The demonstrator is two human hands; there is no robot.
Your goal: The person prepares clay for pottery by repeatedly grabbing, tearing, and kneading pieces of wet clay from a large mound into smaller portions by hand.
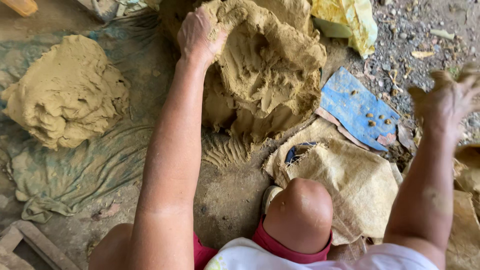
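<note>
A big heap of wet tan clay [272, 70] rises in front of me at the top centre, scored with finger grooves. My left hand [199, 34] is stretched out onto its upper left edge, fingers dug into the clay and closed around a lump. My right hand [446, 97] is raised at the right, blurred, fingers spread, coated with clay and holding nothing. A second, smaller mound of clay [65, 92] lies apart at the left on a muddy cloth [85, 170].
My bare knee [299, 212] is bent at the bottom centre. A tan woven sack [350, 180] lies by it, with a blue board [357, 107] beyond. Yellow plastic [350, 20] sits at the top right on gravel. Wooden pieces [30, 245] lie bottom left.
</note>
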